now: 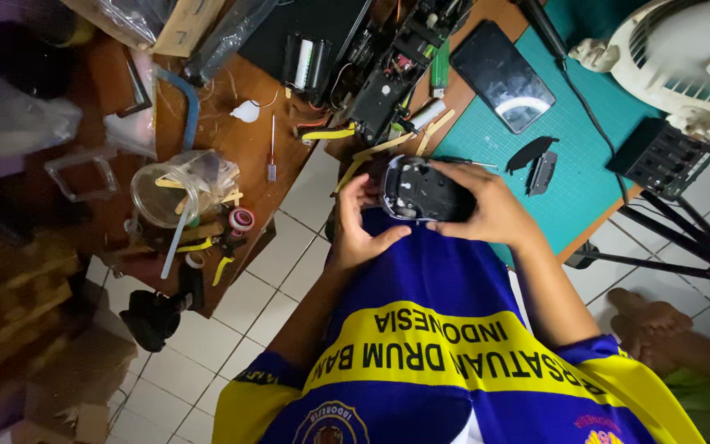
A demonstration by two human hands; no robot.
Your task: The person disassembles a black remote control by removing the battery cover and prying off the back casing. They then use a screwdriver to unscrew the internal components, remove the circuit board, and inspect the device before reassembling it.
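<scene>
Two hands, left (358, 224) and right (486, 205), gripping black casing (421, 191) past green mat's (593, 156) edge, clear of clutter.

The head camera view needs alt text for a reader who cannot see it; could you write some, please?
Seen from above, a person's left hand and right hand hold an opened black computer mouse over a cluttered workbench, with a dark smartphone on a green cutting mat.

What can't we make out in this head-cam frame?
Head view only:
- Black device: its right side is covered by the right hand, its near edge by the left hand.
- White fan: cut off by the top-right edge.
- Clear jar: contents blurred and dim.
</scene>
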